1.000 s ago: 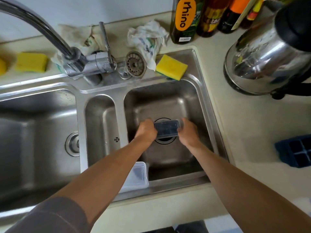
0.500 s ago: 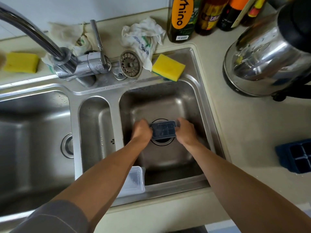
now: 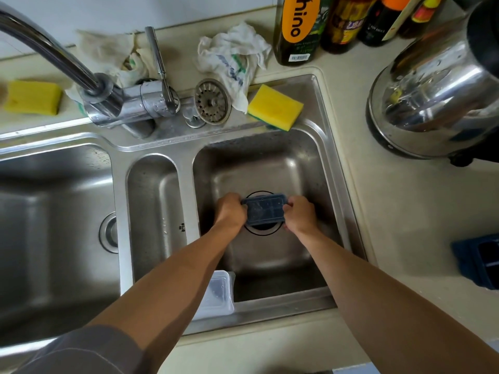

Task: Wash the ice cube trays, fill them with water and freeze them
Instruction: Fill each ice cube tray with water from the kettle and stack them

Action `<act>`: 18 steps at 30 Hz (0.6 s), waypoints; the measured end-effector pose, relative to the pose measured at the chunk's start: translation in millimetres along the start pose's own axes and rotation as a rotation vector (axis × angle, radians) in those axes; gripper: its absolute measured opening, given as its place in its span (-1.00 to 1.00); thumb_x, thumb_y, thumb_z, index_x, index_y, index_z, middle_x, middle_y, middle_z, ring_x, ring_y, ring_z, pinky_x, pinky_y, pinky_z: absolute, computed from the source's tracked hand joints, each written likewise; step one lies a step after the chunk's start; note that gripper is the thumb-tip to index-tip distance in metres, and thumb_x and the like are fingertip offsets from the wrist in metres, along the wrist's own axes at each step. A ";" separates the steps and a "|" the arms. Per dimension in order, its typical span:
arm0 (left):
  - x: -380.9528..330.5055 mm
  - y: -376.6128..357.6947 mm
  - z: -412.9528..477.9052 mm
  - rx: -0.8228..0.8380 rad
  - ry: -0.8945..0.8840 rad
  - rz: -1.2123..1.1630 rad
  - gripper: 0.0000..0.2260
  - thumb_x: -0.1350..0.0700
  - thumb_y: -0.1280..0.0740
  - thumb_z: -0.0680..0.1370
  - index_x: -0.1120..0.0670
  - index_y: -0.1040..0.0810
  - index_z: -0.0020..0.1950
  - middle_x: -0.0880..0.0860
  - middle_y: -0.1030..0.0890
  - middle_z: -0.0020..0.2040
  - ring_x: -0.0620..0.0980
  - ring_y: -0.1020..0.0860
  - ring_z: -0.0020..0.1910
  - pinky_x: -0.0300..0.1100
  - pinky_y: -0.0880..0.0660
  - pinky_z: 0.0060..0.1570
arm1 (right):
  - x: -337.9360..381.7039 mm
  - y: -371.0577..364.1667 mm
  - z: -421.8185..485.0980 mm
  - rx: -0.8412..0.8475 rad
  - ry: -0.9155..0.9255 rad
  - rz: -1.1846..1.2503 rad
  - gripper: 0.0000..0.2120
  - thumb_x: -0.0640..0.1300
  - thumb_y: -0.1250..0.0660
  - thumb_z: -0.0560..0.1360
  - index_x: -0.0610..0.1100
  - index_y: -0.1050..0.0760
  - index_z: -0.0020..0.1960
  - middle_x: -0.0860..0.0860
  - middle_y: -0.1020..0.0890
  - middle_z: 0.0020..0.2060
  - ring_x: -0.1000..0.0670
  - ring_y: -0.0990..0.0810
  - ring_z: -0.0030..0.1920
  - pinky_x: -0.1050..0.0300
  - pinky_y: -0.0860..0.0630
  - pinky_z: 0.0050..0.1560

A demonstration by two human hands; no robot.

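Note:
A small dark blue ice cube tray [image 3: 264,210] with a clear lid on it is held low in the right sink basin [image 3: 270,163], over the drain. My left hand [image 3: 231,211] grips its left end and my right hand [image 3: 299,215] grips its right end. A second dark blue ice cube tray [image 3: 479,261] lies on the counter at the right edge. A clear plastic lid [image 3: 216,295] leans at the near left corner of the basin, partly hidden by my left forearm.
The faucet [image 3: 81,71] arches off to the upper left. Behind the sink lie a drain strainer [image 3: 212,101], two yellow sponges [image 3: 275,107] [image 3: 32,97] and crumpled cloths [image 3: 235,55]. Bottles [image 3: 297,28] and a steel kettle [image 3: 437,85] stand at the back right.
Both hands stay on the tray over the drain; it has turned slightly in their grip. The camera view has shifted a little.

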State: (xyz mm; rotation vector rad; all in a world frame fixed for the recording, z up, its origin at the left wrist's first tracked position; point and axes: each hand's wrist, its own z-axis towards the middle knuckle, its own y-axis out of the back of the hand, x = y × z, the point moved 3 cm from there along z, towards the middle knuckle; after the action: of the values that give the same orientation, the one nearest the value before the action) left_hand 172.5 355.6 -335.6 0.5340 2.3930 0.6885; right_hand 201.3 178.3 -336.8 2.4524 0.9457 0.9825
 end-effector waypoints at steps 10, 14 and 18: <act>-26.4 46.0 -48.1 -0.080 -0.007 -0.082 -0.41 -0.25 -0.05 0.68 0.22 -0.59 0.25 0.32 -0.61 0.20 0.29 -0.58 0.17 -0.04 -0.47 0.13 | 21.4 31.0 -64.7 0.114 0.066 0.067 -0.80 -0.18 -0.23 0.68 -0.24 -0.55 0.20 -0.20 -0.68 -0.06 0.01 -0.68 -0.31 0.30 -0.55 -0.44; -58.9 69.6 -79.4 -0.117 -0.061 -0.229 -0.47 -0.36 -0.07 0.62 0.04 -0.57 -0.09 0.11 -0.58 -0.07 0.04 -0.57 -0.15 -0.17 -0.57 -0.36 | 46.6 68.8 -107.1 0.053 0.220 0.098 -0.84 -0.23 -0.22 0.65 -0.20 -0.59 0.05 -0.14 -0.69 -0.28 0.10 -0.63 -0.47 0.30 -0.53 -0.47; -95.8 90.1 -116.4 -0.175 -0.105 -0.257 -0.45 -0.35 -0.10 0.61 0.05 -0.54 -0.25 0.04 -0.57 -0.18 0.04 -0.56 -0.19 -0.19 -0.49 -0.41 | 61.7 115.2 -148.2 0.072 0.283 0.139 -0.81 -0.16 -0.25 0.65 -0.20 -0.60 -0.02 -0.16 -0.69 -0.30 0.06 -0.64 -0.48 0.17 -0.60 -0.43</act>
State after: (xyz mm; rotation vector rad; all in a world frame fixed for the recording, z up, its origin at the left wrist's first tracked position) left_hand 189.6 337.0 -161.8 0.1804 2.2255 0.7267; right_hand 182.7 146.1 -142.7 2.5101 0.9195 1.3947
